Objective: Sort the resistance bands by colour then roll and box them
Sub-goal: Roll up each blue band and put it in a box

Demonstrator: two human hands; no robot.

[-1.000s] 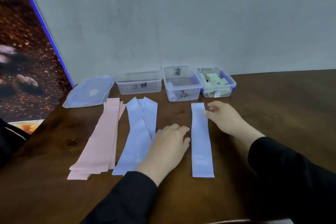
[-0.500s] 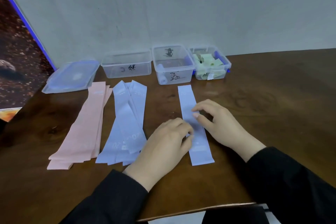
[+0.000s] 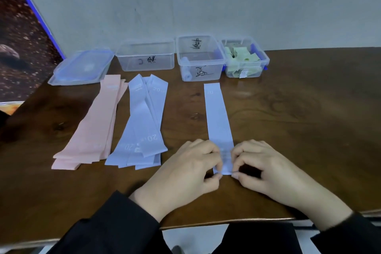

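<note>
I observe one lavender band (image 3: 218, 117) laid flat and alone on the bench (image 3: 299, 121), its long axis running straight away from me toward the row of boxes. Its near end sits between my two hands; its far end stops just short of the labelled middle box (image 3: 200, 57), which already holds one rolled lavender band.

Left hand (image 3: 185, 169): fingers curled, thumb and fingertips pinching the near left corner of the band. Right hand (image 3: 266, 167): likewise curled, pinching the near right corner. Both hands are equally close to the band, set one on each side of the end. The near edge appears slightly lifted or creased between them, though blur prevents certainty.

Judgement: sorting looks complete, and this is the start of a roll. The roll must travel away from me along the band's length, so both hands need to advance evenly or the coil will skew.

Elsewhere: a pink stack (image 3: 92, 128) and a lavender stack (image 3: 142, 123) lie side by side to the left, well apart from the hands. An empty labelled box (image 3: 145, 55) stands behind them, and a loose lid (image 3: 80, 68) lies to its left. The rightmost box (image 3: 245, 57) holds pale green bands.
</note>
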